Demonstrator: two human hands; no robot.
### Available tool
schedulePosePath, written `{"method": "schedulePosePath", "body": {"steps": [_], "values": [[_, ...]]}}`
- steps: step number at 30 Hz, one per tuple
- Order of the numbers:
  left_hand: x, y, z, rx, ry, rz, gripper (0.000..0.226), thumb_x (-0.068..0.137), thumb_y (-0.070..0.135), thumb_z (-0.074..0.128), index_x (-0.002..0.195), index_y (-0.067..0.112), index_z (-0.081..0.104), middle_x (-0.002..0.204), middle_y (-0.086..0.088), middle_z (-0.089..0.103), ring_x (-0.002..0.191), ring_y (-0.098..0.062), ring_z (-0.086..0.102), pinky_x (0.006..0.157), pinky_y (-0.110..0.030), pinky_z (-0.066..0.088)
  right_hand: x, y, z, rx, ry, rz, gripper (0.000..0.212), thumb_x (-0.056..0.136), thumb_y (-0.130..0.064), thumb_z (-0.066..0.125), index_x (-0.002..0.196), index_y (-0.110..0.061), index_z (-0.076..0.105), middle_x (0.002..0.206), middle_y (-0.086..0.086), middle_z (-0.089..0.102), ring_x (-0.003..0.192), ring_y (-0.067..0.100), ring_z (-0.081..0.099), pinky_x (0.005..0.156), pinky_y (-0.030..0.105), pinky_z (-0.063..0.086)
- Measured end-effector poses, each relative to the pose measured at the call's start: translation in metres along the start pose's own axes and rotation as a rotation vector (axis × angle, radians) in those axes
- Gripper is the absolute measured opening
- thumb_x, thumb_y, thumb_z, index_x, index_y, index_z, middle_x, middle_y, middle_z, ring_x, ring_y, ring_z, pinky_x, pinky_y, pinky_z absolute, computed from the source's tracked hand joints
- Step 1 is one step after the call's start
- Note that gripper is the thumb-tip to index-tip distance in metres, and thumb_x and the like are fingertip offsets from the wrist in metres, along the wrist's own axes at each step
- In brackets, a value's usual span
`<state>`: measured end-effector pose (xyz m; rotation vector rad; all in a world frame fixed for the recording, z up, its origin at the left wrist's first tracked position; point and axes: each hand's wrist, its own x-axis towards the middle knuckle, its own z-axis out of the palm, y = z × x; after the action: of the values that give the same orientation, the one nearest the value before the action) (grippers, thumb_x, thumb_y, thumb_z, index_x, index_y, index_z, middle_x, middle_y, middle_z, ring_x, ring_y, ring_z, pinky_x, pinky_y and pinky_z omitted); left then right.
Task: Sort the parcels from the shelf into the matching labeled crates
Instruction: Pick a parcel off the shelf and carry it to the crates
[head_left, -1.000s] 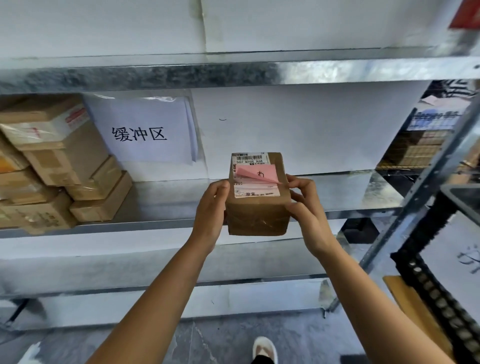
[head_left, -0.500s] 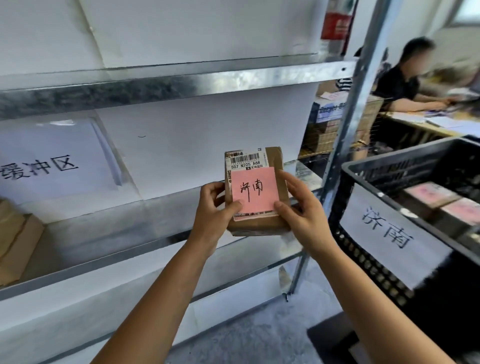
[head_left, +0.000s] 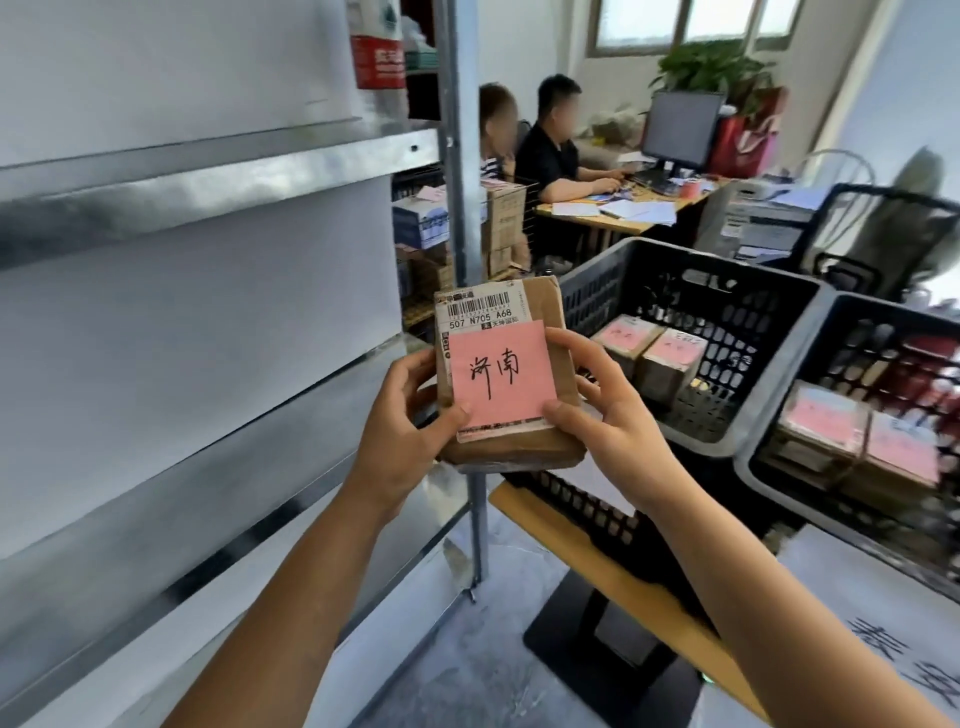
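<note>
**Desk:** What sits at the centre?

**Photographer:** A brown parcel, held upright in mid-air just below the middle of the frame with its face to the camera. A pink note bearing two handwritten Chinese characters covers most of that face. Above it is a white shipping label with a barcode and "507 N705 A68".

**Desk:** Who has hold of it?

**Photographer:** Both hands. The left hand grips the left edge, thumb pressed on the note's lower left corner and fingers curled behind. The right hand grips the right edge, thumb at the note's lower right corner and forefinger laid on the parcel's face at the note's upper right edge.

**Desk:** And around it?

**Photographer:** To the right of the parcel, a dark slotted crate contains two boxes with pink notes on top. A second crate, just beside it at the right edge of the frame, holds more pink-noted boxes. A wooden table runs under them. A white sheet with handwriting is cut off at lower right. The metal shelf fills the left half, and its post rises behind the parcel.

**Desk:** Background?

**Photographer:** In the upper centre, two seated people are at a desk strewn with papers, by a monitor. A leafy plant stands behind it.
</note>
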<state>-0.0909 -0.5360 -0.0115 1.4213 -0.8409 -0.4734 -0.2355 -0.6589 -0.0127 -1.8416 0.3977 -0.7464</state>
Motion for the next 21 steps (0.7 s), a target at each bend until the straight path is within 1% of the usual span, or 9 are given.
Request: {"method": "schedulePosePath", "body": {"steps": [3,7,9,11,13,15,17,19,21], "values": [[0.026,0.000,0.025,0.029,-0.079,0.046,0.046,0.081,0.010,0.069,0.109,0.038,0.046,0.117,0.016,0.056,0.114,-0.006,0.053,0.098,-0.037,0.048,0.011,0.007,-0.028,-0.006,0.082,0.014,0.053,0.072,-0.039,0.060,0.119,-0.059,0.044,0.135,0.001,0.042,0.123,0.022,0.047,0.097,0.051,0.046],[0.060,-0.008,0.058,0.044,-0.171,0.081,0.053,0.078,0.015,0.073,0.120,0.030,0.044,0.121,0.010,0.055,0.111,-0.001,0.053,0.095,-0.025,0.045,0.028,0.018,-0.061,-0.042,0.136,0.039,0.051,0.071,-0.039,0.060,0.114,-0.062,0.043,0.135,0.002,0.044,0.122,0.027,0.048,0.096,0.054,0.045],[0.079,-0.012,0.071,0.072,-0.233,0.087,0.047,0.078,0.018,0.072,0.115,0.034,0.047,0.118,0.013,0.057,0.106,0.004,0.054,0.092,-0.022,0.045,0.036,0.028,-0.078,-0.001,0.166,0.052,0.050,0.078,-0.027,0.062,0.112,-0.060,0.045,0.133,0.002,0.046,0.117,0.025,0.053,0.092,0.049,0.051],[0.101,-0.015,0.084,0.098,-0.283,0.103,0.046,0.074,0.028,0.075,0.110,0.040,0.048,0.116,0.019,0.056,0.107,0.005,0.055,0.093,-0.024,0.045,0.046,0.041,-0.094,0.061,0.222,0.069,0.051,0.087,-0.009,0.059,0.111,-0.052,0.047,0.122,-0.008,0.052,0.111,0.020,0.058,0.083,0.039,0.055],[0.120,-0.023,0.093,0.128,-0.303,0.106,0.046,0.076,0.026,0.072,0.113,0.039,0.048,0.117,0.023,0.053,0.112,0.003,0.052,0.097,-0.025,0.042,0.058,0.053,-0.108,0.092,0.294,0.107,0.051,0.089,0.000,0.054,0.110,-0.046,0.047,0.111,-0.013,0.054,0.104,0.017,0.059,0.075,0.029,0.052],[0.133,-0.034,0.100,0.155,-0.299,0.099,0.046,0.084,0.017,0.067,0.122,0.031,0.045,0.121,0.020,0.050,0.116,0.000,0.049,0.094,-0.015,0.042,0.069,0.064,-0.120,0.102,0.378,0.152,0.050,0.088,0.002,0.052,0.107,-0.045,0.047,0.107,-0.011,0.054,0.094,0.012,0.058,0.073,0.026,0.048],[0.145,-0.044,0.108,0.194,-0.314,0.095,0.047,0.086,0.016,0.062,0.128,0.026,0.044,0.127,0.015,0.048,0.120,-0.001,0.046,0.081,-0.003,0.042,0.082,0.074,-0.133,0.093,0.462,0.185,0.050,0.088,0.002,0.052,0.105,-0.044,0.048,0.106,-0.008,0.054,0.091,0.008,0.056,0.074,0.025,0.046],[0.161,-0.051,0.114,0.219,-0.342,0.079,0.045,0.088,0.017,0.061,0.128,0.026,0.044,0.131,0.011,0.048,0.122,-0.002,0.046,0.085,-0.007,0.040,0.093,0.085,-0.146,0.080,0.515,0.199,0.050,0.085,0.001,0.054,0.103,-0.046,0.049,0.110,-0.002,0.055,0.092,0.010,0.056,0.078,0.028,0.046],[0.184,-0.053,0.121,0.238,-0.385,0.060,0.042,0.088,0.017,0.061,0.126,0.026,0.045,0.132,0.009,0.048,0.123,-0.005,0.046,0.098,-0.021,0.039,0.108,0.098,-0.159,0.068,0.570,0.234,0.050,0.082,-0.002,0.055,0.097,-0.049,0.052,0.114,0.005,0.056,0.095,0.018,0.057,0.080,0.032,0.046]]}}
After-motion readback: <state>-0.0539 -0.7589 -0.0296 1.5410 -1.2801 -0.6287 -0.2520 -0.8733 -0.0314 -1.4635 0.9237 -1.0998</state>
